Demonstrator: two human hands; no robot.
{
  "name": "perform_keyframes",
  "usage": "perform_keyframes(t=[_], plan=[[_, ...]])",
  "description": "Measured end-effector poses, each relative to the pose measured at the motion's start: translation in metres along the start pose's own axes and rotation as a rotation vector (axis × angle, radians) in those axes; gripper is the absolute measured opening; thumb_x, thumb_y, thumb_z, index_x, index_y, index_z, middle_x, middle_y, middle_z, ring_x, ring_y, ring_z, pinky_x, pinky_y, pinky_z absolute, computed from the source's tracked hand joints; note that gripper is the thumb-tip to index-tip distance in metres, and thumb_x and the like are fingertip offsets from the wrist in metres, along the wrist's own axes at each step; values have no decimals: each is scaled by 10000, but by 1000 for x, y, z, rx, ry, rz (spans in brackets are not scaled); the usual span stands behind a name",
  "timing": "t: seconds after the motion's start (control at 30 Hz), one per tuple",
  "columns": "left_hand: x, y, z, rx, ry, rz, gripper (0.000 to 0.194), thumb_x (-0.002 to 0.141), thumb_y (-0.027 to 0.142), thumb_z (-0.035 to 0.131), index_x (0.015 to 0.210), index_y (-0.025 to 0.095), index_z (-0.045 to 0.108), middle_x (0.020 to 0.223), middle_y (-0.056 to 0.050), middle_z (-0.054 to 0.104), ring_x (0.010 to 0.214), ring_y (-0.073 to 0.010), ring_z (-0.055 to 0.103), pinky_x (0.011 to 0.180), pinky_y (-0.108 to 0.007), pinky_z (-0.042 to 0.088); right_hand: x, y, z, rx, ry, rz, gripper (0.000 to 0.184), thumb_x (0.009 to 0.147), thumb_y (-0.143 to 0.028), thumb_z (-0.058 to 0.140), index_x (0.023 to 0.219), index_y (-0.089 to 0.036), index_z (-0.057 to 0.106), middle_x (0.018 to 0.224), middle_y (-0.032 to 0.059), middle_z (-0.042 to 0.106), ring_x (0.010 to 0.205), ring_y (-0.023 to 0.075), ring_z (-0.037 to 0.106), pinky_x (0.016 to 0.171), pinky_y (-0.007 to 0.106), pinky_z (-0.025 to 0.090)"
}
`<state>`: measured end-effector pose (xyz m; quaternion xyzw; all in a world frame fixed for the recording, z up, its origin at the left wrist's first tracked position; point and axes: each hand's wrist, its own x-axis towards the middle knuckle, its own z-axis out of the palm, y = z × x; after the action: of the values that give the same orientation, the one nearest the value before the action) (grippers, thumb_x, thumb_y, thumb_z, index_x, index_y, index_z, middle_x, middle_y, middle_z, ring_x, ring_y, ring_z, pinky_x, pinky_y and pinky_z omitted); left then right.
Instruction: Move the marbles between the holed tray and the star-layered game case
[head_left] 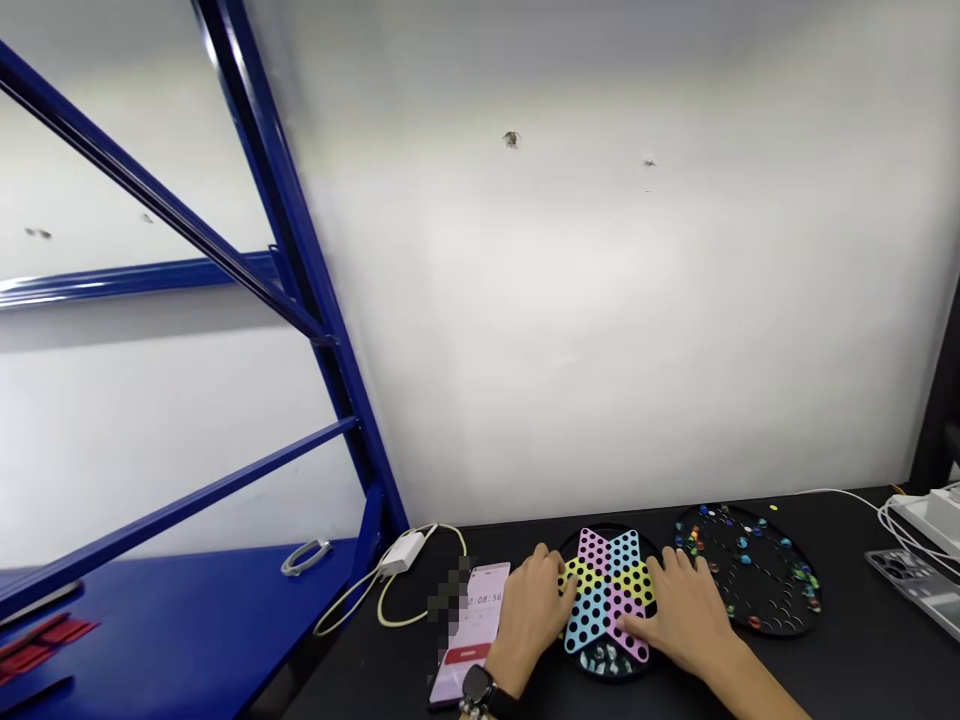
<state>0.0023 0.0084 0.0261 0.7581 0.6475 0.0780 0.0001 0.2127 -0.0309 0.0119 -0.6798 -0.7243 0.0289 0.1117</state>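
Observation:
A star-shaped Chinese checkers board (589, 612) in pink, light blue and yellow, dotted with black holes, lies over a round black tray (613, 678). Glassy marbles (606, 659) show in the tray below the star's near edge. My left hand (534, 603) holds the board's left side, thumb along its edge. On the opposite side, my right hand (688, 612) grips it with the thumb on the near pink point. Some fingertips of both hands are hidden at the rim. A watch (478, 686) is on my left wrist.
Right of my hand lies another round black board (772, 600) with colourful marbles around it. A phone showing a timer (478, 610) is left, near a white adapter (403, 552) with a cable. Another phone (911, 580) lies far right. Blue shelving (300, 250) rises at left.

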Motion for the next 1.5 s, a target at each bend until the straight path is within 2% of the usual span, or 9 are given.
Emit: perform_keyframes(t=[0.23,0.4,0.57,0.67,0.83,1.0,1.2,1.37,1.5], plan=[[-5,8,11,42,83,6,170,921,314,504,986,199,612,1017,-50,621,925,-206,631,736,-286,415,-2,1,4,-1,-45,56,825,749,-696,604,1356,-142,541,1266,223,627,1119,401,599,1011,562,331],[-6,9,22,150,167,-32,258,945,344,465,1002,148,623,972,-92,622,896,-253,647,685,-302,454,0,4,13,38,-42,39,823,782,-693,564,1390,-142,507,1283,225,626,1129,400,605,1024,580,327],[-10,10,28,161,158,-16,284,969,342,427,1000,145,629,933,-92,631,828,-233,656,667,-295,473,0,4,14,58,-23,32,843,771,-667,594,1408,-128,481,1291,227,617,1143,402,604,1023,570,343],[-12,12,29,162,121,-7,294,983,313,394,1074,144,615,999,-110,626,855,-232,656,686,-295,483,0,4,14,65,-16,29,819,770,-664,598,1392,-141,497,1283,217,620,1144,399,604,1014,555,357],[-14,15,26,184,-36,-15,373,1010,207,278,1141,136,620,1076,-159,614,785,-228,671,624,-289,498,0,5,15,87,-10,17,759,804,-643,553,1375,-145,504,1274,213,621,1130,383,608,981,537,384],[-15,16,22,186,-83,12,382,999,158,295,1187,131,626,1014,-168,648,814,-264,688,667,-334,526,-1,4,13,90,-13,30,757,800,-634,560,1370,-139,503,1267,207,624,1129,379,609,983,531,386],[-16,16,19,200,-152,118,424,948,51,317,1109,159,694,966,-157,694,920,-305,682,715,-370,517,-1,3,10,52,-18,24,680,808,-656,552,1277,-165,571,1172,183,669,1048,356,644,922,472,418],[-17,19,18,169,-171,134,409,906,30,390,1116,187,703,978,-138,710,957,-286,678,751,-349,506,0,2,12,22,3,38,624,827,-613,545,1260,-165,575,1121,166,687,1008,347,661,885,447,423],[-15,20,17,107,-145,65,332,956,146,409,1065,185,721,990,-139,717,953,-270,685,779,-336,496,-1,1,11,33,9,43,615,839,-605,523,1250,-151,578,1090,163,695,981,353,667,881,474,423]])
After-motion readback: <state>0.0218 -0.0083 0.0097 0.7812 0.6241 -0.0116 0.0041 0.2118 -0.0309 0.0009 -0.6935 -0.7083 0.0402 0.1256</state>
